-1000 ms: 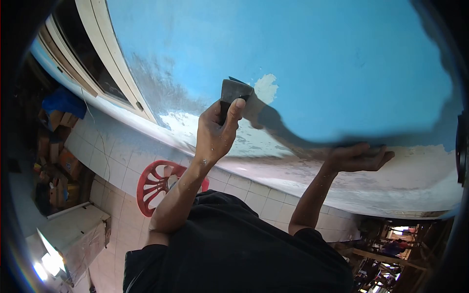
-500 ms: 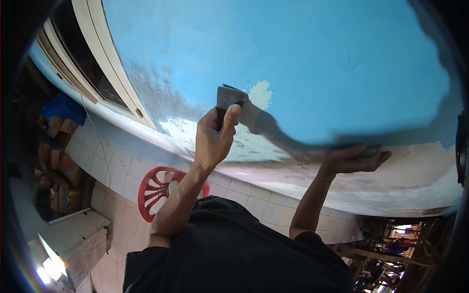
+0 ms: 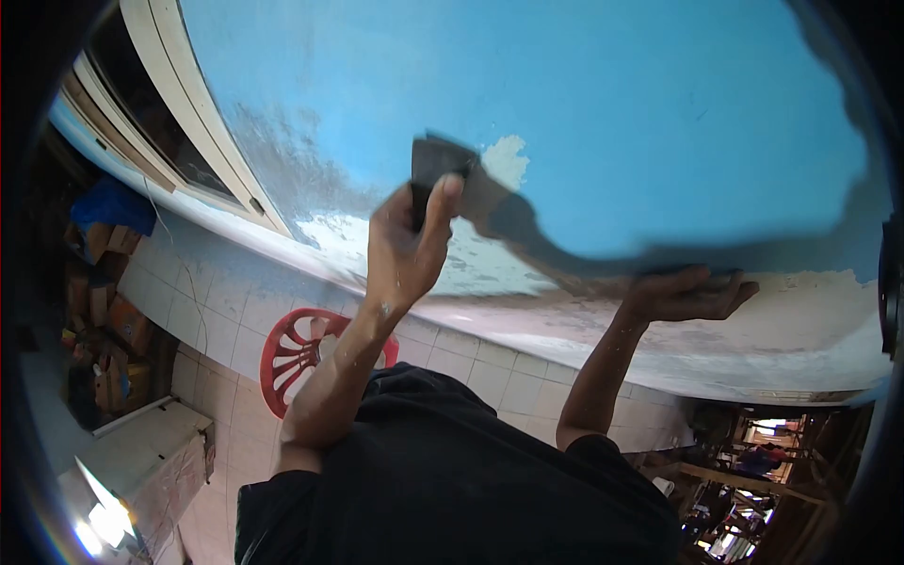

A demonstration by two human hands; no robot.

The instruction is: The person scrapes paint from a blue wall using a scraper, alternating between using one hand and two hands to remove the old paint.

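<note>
My left hand [image 3: 410,235] is wrapped round the dark handle of a scraper [image 3: 443,160], thumb pressed along its near side. The scraper's broad, dark grey end points up, close over the blue wall [image 3: 612,113], just left of a pale bare patch [image 3: 507,162]. My right hand [image 3: 683,294] is at the wall farther right, palm turned upward and fingers half curled. A dark shape shows between its thumb and fingers; I cannot tell what it is.
A window frame [image 3: 193,104] borders the wall at left. Below are a tiled floor [image 3: 480,377], a red plastic chair [image 3: 282,363] and stacked boxes [image 3: 118,330]. A bright lamp [image 3: 108,523] glows at lower left. Wooden framework [image 3: 753,490] stands at lower right.
My left hand and the scraper have shifted slightly up along the wall and look a little blurred. My right hand has kept nearly the same pose. The whole view has shifted slightly.
</note>
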